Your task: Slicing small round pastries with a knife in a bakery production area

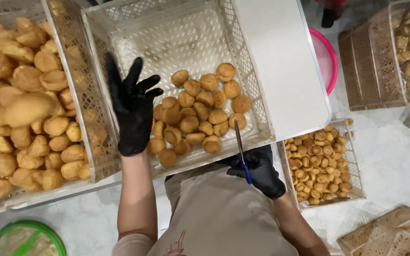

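Note:
My left hand [131, 111], in a black glove, hovers with fingers spread above the left side of a white lattice crate [176, 35]. Nothing is in it. The crate holds a cluster of small round golden pastry puffs [198, 114] at its near end. My right hand [259, 170], also in a black glove, grips a thin blue-handled knife [241, 149] at the crate's near right corner. The blade points up over the crate's rim toward the puffs.
A crate heaped with larger golden puffs [22, 109] stands on the left. A lower crate of small puffs [319, 161] sits on the floor to the right, more crates [406, 52] behind it. A pink basin [330, 57], a white tabletop [281, 61] and a green-rimmed tub [24, 237] are nearby.

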